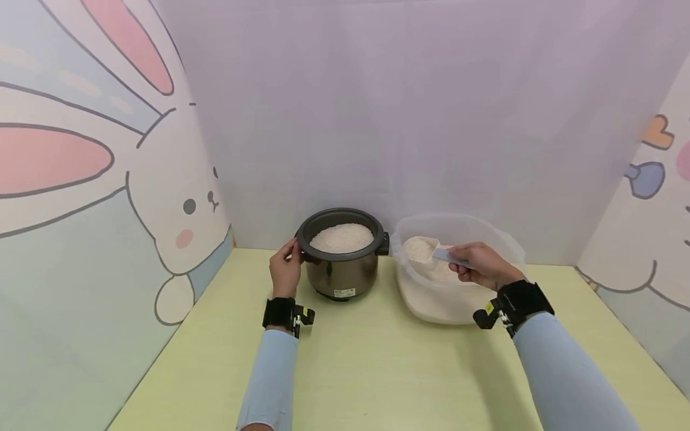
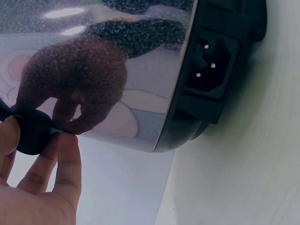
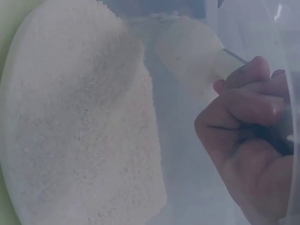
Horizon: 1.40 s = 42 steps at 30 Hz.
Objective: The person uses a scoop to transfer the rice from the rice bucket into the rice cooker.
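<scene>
My left hand [image 1: 285, 269] pinches the black side handle [image 2: 33, 133] of a dark rice cooker [image 1: 342, 272], thumb and fingertips around it. The lidless cooker holds white rice [image 1: 345, 238] almost up to its rim. In my right hand [image 1: 480, 263] is the grey-blue handle of a scoop [image 1: 443, 255], its cup heaped with rice. The scoop is at the left part of a translucent plastic tub [image 1: 463, 222], above the rice in it. Through the tub wall in the right wrist view, loose rice [image 3: 84, 117] lies beside the hand.
The cooker and tub stand side by side on a pale yellow-green table [image 1: 377, 371], near the lilac back curtain [image 1: 377, 108]. Panels with cartoon rabbits [image 1: 178, 203] border both sides. A power socket [image 2: 213, 65] shows low on the cooker's side.
</scene>
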Motion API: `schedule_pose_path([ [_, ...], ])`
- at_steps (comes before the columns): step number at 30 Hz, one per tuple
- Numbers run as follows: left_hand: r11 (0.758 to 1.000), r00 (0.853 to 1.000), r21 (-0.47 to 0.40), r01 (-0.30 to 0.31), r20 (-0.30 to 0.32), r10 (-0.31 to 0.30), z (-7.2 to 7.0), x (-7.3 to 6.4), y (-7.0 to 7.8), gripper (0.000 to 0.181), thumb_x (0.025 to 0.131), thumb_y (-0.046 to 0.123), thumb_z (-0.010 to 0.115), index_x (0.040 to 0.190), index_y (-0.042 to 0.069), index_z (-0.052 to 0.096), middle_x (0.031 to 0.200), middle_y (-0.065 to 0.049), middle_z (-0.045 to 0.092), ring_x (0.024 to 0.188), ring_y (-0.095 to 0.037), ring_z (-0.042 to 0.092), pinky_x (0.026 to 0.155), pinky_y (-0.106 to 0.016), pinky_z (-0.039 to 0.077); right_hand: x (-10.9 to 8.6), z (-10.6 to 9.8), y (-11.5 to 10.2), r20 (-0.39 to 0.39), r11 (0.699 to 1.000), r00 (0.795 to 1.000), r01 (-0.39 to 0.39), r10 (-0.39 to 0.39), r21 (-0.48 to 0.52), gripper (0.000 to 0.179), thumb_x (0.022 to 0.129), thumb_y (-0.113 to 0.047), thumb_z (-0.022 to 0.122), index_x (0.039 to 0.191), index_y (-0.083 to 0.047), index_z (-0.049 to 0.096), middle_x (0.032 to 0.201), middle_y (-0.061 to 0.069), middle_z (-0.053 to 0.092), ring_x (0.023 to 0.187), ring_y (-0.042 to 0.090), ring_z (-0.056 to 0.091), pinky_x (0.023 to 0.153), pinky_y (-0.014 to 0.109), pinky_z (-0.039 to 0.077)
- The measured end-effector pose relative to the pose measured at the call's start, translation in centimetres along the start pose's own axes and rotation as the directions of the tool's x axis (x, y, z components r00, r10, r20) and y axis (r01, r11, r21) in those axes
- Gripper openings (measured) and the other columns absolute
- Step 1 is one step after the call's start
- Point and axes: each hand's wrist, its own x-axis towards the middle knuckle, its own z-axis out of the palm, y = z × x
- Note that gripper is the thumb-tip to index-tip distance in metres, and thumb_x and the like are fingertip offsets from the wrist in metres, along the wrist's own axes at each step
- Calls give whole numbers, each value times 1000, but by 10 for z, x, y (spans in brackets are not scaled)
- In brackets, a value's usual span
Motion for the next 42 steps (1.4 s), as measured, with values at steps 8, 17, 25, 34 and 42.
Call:
schedule_pose_path([
  [8, 1000, 1000, -7, 10, 22, -10, 4, 0, 13, 30, 105, 8, 58, 132, 1, 68, 121, -24, 67, 99, -26, 71, 91, -35, 60, -3, -1, -3, -50, 999, 998, 48, -47, 15, 54, 115, -19, 31, 153, 16, 17, 92, 5, 49, 73, 10, 40, 62, 27, 39],
  [17, 1000, 1000, -11, 11, -10, -11, 5, 2, 4, 27, 104, 14, 62, 129, 7, 72, 115, -19, 71, 95, -25, 73, 82, -25, 61, -9, -3, -5, -97, 990, 989, 122, -116, 63, 50, 114, -23, 33, 146, 15, 24, 89, 3, 51, 74, 11, 41, 65, 27, 40],
  [25, 1000, 1000, -17, 5, 3, -5, 6, 2, 4, 27, 104, 13, 62, 128, 6, 73, 112, -17, 71, 93, -24, 74, 79, -21, 61, -16, -4, -6, -130, 963, 979, 183, -160, 198, 55, 113, -26, 37, 147, 13, 19, 90, 3, 55, 74, 10, 43, 64, 25, 42],
  [34, 1000, 1000, -3, 2, -7, -2, 4, 2, 3, 26, 104, 13, 63, 127, 6, 73, 111, -18, 70, 91, -24, 75, 82, -29, 62, -11, 16, -38, -152, 942, 970, 225, -191, 249, 48, 113, -28, 38, 144, 6, 25, 94, 5, 52, 76, 11, 43, 65, 25, 43],
  [42, 1000, 1000, -5, -18, -12, 18, 1, 0, -2, 26, 104, 11, 62, 127, 5, 72, 111, -18, 70, 91, -27, 75, 79, -23, 61, 5, 61, -84, -202, 960, 972, 163, -117, 227, 44, 114, -25, 32, 143, 7, 27, 92, 4, 50, 75, 10, 41, 64, 23, 41],
])
